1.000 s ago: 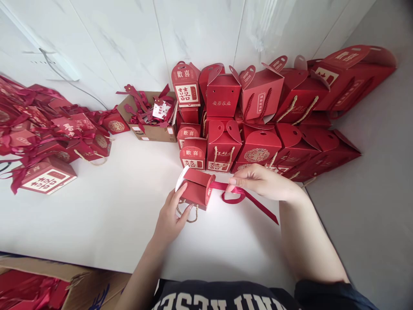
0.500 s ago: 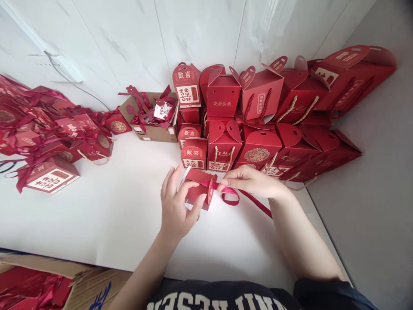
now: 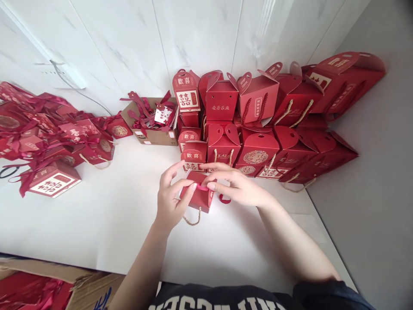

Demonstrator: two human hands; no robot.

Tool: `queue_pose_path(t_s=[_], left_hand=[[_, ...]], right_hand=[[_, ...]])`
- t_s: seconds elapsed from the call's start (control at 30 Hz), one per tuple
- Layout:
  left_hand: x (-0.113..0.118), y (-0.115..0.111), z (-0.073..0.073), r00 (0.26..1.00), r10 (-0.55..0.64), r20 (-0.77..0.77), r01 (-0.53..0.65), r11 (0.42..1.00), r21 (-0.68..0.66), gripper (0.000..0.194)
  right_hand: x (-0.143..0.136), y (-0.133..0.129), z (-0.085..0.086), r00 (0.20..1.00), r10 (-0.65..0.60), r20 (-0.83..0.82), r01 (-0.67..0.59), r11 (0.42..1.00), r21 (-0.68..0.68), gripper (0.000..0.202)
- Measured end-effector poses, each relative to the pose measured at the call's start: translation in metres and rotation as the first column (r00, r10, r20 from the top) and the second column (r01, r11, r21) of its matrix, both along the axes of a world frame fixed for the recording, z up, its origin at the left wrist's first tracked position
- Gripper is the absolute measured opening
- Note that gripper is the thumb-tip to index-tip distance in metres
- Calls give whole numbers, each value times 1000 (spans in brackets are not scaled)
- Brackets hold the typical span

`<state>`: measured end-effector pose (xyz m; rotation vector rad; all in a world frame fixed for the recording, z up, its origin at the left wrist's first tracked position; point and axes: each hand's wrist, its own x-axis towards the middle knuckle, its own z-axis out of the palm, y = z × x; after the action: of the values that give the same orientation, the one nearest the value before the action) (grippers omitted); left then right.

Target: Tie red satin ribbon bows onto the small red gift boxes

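A small red gift box (image 3: pixel 201 199) stands on the white table in front of me, its gold cord handle (image 3: pixel 192 223) hanging down toward my side. Across its top runs a short stretch of crimson ribbon (image 3: pixel 202 187). My left hand (image 3: pixel 172 196) pinches this ribbon between thumb and index finger, while its other fingers reach behind the box. From the other side, my right hand (image 3: pixel 227 185) pinches the ribbon too, thumb against fingertips. A loop of ribbon (image 3: pixel 225 199) shows under my right hand; the rest of it is hidden.
Red gift boxes (image 3: pixel 222 103) are stacked two high against the wall. A cardboard box (image 3: pixel 155 137) of ribbons and tags stands left of them. Ribbon-tied boxes (image 3: pixel 53 183) pile up at far left. Below the table edge is an open carton (image 3: pixel 90 292). A grey wall bounds the right.
My right hand has moved left, from the ribbon beside the box to over the box top. The long ribbon tail on the right is no longer visible. The cord handle now shows.
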<state>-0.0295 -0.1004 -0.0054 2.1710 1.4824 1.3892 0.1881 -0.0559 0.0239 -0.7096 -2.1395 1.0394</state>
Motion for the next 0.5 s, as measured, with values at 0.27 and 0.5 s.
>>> queue_pose_path(t_s=[0.27,0.5], left_hand=[[-17,3,-17,958,141,250,-45,934,-354,35],[-21,6,-28,800,133,585,184,874,-450,33]], right_hand=[[-21,7,-19,999,-22,-26,13,955,-297,38],[-28,6,-20,997,-63,-44,44,941,-336,38]])
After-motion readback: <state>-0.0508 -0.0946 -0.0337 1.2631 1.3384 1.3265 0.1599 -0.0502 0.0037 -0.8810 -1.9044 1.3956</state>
